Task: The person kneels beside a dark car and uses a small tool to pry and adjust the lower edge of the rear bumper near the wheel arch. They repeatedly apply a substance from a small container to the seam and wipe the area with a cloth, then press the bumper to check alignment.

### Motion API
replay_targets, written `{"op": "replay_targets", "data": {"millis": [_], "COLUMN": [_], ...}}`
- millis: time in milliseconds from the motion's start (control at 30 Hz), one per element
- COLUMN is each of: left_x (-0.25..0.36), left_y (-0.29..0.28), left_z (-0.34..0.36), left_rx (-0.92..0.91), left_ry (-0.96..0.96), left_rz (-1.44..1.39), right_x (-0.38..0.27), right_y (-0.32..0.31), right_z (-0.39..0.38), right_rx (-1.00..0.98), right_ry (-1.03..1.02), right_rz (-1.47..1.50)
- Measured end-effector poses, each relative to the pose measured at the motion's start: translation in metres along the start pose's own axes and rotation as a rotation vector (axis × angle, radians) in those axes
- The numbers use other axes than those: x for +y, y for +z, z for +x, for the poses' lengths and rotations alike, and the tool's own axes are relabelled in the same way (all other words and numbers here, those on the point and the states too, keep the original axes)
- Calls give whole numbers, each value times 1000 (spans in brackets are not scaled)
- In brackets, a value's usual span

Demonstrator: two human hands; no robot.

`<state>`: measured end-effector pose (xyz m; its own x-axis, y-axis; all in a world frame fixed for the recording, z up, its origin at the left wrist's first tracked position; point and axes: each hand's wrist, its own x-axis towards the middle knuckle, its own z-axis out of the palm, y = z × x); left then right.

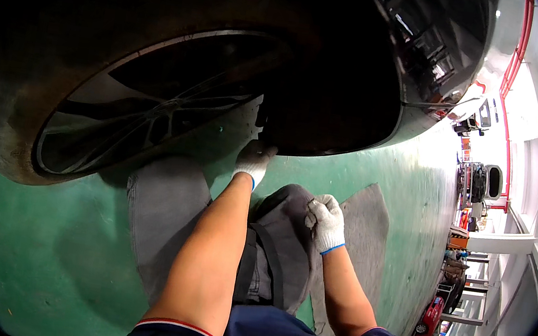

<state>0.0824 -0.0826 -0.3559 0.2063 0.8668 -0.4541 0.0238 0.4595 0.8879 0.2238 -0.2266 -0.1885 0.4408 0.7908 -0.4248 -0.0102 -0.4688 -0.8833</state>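
Observation:
My left hand (254, 159), in a white knit glove, reaches forward to the dark lower edge of a car's wheel arch (332, 154). Its fingers go into shadow there, so their grip does not show. A jagged-edged pale piece (248, 116) appears just above that hand, beside the wheel. My right hand (326, 222), in a similar glove with a blue cuff edge, is closed in a fist over my grey-trousered knee (287, 211). Whatever may be inside that fist is hidden.
A large tyre (5, 133) with a spoked rim (167, 108) fills the upper left. Glossy dark bodywork (444, 48) curves overhead at the right. Beneath me lie a green floor (87, 259) and a grey mat (367, 225). Farther right stands a red car (426, 325).

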Motion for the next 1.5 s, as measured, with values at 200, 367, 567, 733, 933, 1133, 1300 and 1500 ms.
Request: {"op": "replay_targets", "data": {"millis": [200, 367, 567, 733, 933, 1133, 1300, 1500], "left_x": [-6, -8, 0, -17, -1, -1, 4, -25], "left_y": [1, 9, 8, 24, 1, 5, 11, 39], "left_z": [1, 2, 0, 3, -9, 1, -7, 9], "left_rx": [48, 88, 97, 210, 17, 47, 100, 457], "left_ry": [-24, -31, 20, 52, -38, -47, 256, 355], "left_rz": [-186, -201, -117, -285, -181, -240, -397, -195], "right_x": [3, 1, 8, 7, 8, 7, 2, 0], "right_y": [1, 2, -4, -2, -1, 3, 23, 43], "right_z": [1, 2, 2, 3, 5, 5, 10, 18], "right_rx": [-16, 0, -27, -19, -74, -66, -64, -152], "right_ry": [21, 47, 31, 63, 51, 46, -51, -66], "right_rz": [9, 62, 115, 142, 116, 56, -173, -293]}}
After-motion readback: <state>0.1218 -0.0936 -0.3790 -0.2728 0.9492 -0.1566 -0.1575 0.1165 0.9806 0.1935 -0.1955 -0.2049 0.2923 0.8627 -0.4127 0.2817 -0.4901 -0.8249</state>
